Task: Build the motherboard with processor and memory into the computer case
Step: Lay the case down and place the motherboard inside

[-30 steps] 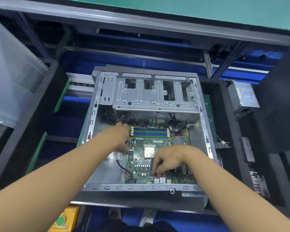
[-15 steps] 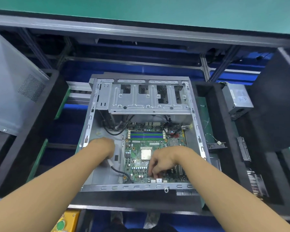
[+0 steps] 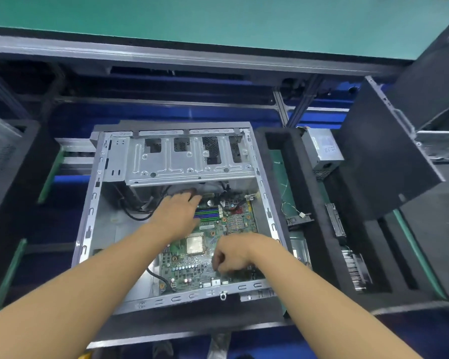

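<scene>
An open grey computer case point(image 3: 88, 229) lies flat in front of me. Inside it on the right lies the green motherboard point(image 3: 233, 221), with the silver processor point(image 3: 194, 244) in its socket and the blue and green memory slots point(image 3: 209, 213) beyond it. My left hand point(image 3: 178, 212) reaches over the far left corner of the board, its fingers stretched out toward the black cables point(image 3: 135, 215) under the drive cage point(image 3: 187, 161). Near the front right part of the board, my right hand point(image 3: 233, 255) curls its fingers down onto it; the fingertips are hidden.
A black foam tray point(image 3: 309, 229) stands right of the case, with a grey power supply point(image 3: 322, 151) at its far end and small parts beside it. A dark case panel point(image 3: 381, 164) leans at the right. A green-topped bench point(image 3: 218, 22) runs across the back.
My left hand has moved from the bare case floor at the left up and right, onto the far left corner of the board. The right hand has stayed on the board's front right.
</scene>
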Motion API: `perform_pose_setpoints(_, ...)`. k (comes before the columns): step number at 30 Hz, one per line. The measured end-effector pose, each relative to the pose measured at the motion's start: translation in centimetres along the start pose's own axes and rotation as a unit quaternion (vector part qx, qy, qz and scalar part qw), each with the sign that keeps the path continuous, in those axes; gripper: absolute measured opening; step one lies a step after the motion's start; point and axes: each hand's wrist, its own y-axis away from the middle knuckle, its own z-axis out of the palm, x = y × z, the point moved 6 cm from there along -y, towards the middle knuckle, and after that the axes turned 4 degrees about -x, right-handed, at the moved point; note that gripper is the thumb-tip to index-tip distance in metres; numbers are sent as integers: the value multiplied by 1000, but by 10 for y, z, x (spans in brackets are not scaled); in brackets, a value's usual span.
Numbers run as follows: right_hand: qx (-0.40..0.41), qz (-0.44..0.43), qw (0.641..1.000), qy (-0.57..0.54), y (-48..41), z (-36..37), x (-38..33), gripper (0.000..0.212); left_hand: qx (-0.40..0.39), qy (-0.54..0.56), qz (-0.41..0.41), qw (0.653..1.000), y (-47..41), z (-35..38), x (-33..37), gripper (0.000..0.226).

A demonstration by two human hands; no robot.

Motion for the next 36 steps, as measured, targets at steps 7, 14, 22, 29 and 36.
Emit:
perform_pose_setpoints(7, 0, 14, 999, 40, 3, 7, -2, 19, -32, 28, -33, 999, -28, 9, -6, 70)
perform_pose_setpoints(14, 171, -9, 985, -7, 22, -19, -5, 23, 5, -17, 13, 1000, -26, -11, 41, 38)
perform_pose_setpoints(22, 409, 3, 911, 52, 84, -51, -2, 22, 59, 250, 137, 957, -11, -89, 86, 30)
perform_pose_setpoints(29, 471, -41, 881, 19, 121, -59, 21, 23, 102, 363, 152, 914, 7, -111, 108, 19)
perform_pose_setpoints(36, 345, -73, 934, 50, 92, -64, -8, 30, 138, 393, 58, 907, 44, -88, 58, 23)
